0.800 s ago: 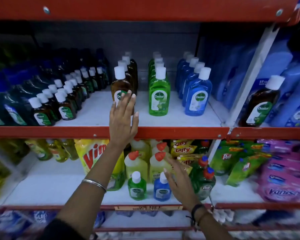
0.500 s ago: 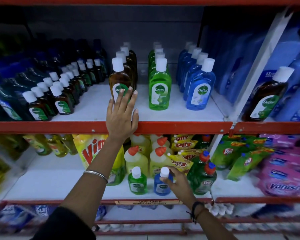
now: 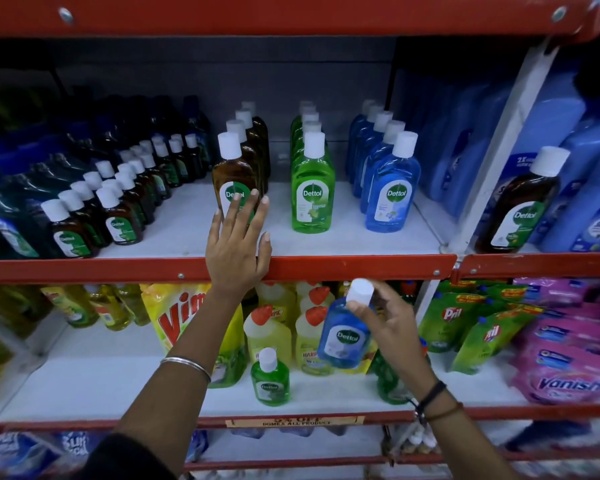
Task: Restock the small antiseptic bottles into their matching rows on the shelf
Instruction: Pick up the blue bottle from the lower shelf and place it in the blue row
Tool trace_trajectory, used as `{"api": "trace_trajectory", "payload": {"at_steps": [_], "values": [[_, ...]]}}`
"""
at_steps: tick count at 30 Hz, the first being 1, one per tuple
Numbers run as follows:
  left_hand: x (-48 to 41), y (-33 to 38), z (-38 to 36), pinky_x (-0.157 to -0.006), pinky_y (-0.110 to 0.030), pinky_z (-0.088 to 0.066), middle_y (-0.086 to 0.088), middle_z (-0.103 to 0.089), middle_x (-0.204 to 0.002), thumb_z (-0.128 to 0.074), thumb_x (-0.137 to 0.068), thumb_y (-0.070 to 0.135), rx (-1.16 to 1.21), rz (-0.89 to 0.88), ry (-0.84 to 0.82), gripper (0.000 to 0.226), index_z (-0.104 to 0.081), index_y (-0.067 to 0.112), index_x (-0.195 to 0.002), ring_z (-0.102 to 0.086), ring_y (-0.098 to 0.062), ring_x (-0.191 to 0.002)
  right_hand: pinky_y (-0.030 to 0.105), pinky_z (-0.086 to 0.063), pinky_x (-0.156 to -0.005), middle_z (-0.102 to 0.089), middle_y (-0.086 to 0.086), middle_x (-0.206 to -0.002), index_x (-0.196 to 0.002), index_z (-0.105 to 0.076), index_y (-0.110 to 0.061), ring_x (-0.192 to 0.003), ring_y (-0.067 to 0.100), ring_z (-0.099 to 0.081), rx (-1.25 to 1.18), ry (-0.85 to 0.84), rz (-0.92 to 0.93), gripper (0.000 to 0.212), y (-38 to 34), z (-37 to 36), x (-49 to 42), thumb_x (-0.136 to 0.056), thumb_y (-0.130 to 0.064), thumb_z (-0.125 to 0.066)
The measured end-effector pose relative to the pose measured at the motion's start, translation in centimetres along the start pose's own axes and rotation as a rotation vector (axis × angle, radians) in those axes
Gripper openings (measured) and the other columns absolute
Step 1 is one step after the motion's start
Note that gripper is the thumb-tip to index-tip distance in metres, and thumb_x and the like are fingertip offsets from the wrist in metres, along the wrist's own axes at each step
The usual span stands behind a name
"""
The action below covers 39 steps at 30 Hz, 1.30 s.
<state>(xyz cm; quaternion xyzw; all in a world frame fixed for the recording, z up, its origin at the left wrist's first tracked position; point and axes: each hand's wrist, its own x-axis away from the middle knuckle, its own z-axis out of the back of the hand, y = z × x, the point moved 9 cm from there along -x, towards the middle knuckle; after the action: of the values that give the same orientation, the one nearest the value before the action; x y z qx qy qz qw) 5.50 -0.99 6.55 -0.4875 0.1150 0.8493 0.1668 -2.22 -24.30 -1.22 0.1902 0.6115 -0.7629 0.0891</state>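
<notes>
Centre frame: my left hand spread against the brown bottle; lower centre: right hand pinching the small blue bottle.

dim, softly lit (edges blurred, warped)

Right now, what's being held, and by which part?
The right hand holds the small blue bottle by its neck, under the white cap. The left hand grips nothing.
</notes>
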Motion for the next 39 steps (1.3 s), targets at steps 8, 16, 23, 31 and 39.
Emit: {"api": "trace_trajectory", "payload": {"at_steps": [8,16,23,31,39], "values": [[-0.1,0.0,0.0,-0.111,-0.049,-0.031,-0.006,-0.042,-0.151,-0.036,-0.097,0.031,0.011,0.007,-0.004,0.051,-0.039,0.018,-0.146,-0.033,-0.024,-0.141,0.016,-0.051,-0.076,-0.069,-0.018,-0.091,-0.102,-0.060,-0.030,-0.086,0.002,-0.062,-0.088,0.257,0.328,0.026,-13.2,6.7,-6.4,-0.078,-0.037,-0.065],[-0.1,0.1,0.2,-0.109,-0.050,-0.033,-0.007,-0.045,-0.149,-0.037,-0.096,0.029,0.010,0.004,-0.003,0.051,-0.041,0.016,-0.145,-0.036,-0.025,-0.140,0.015,-0.046,-0.076,-0.061,-0.008,-0.094,-0.112,-0.061,-0.010,-0.081,-0.004,-0.054,0.072,0.393,0.332,0.031,-13.2,10.2,-13.2,-0.087,-0.029,-0.062],[-0.1,0.0,0.2,-0.110,-0.049,-0.032,-0.007,-0.046,-0.149,-0.037,-0.096,0.030,0.002,0.004,0.027,0.051,-0.041,0.016,-0.145,-0.038,-0.026,-0.139,0.016,-0.046,-0.081,-0.066,0.003,-0.104,-0.115,-0.062,-0.008,-0.090,0.007,-0.060,0.133,0.312,0.243,0.031,-9.3,9.2,-14.4,-0.088,-0.024,-0.064],[0.0,-0.1,0.3,-0.110,-0.048,-0.032,-0.007,-0.047,-0.148,-0.037,-0.096,0.030,-0.003,0.018,0.032,0.051,-0.040,0.016,-0.145,-0.039,-0.026,-0.139,0.012,-0.045,-0.076,-0.068,0.002,-0.103,-0.118,-0.063,-0.010,-0.083,-0.006,-0.058,0.214,0.293,0.213,0.040,-8.9,9.5,-14.5,-0.083,-0.028,-0.070],[0.3,-1.2,0.1,-0.112,-0.051,-0.028,-0.006,-0.043,-0.151,-0.036,-0.097,0.038,-0.019,0.036,-0.032,0.054,-0.036,0.018,-0.147,-0.034,-0.026,-0.142,0.026,-0.033,-0.111,-0.049,0.008,-0.142,-0.136,-0.046,-0.011,-0.132,0.015,-0.042,0.278,0.415,0.250,0.055,-9.3,8.8,-10.1,-0.088,-0.029,-0.066]]}}
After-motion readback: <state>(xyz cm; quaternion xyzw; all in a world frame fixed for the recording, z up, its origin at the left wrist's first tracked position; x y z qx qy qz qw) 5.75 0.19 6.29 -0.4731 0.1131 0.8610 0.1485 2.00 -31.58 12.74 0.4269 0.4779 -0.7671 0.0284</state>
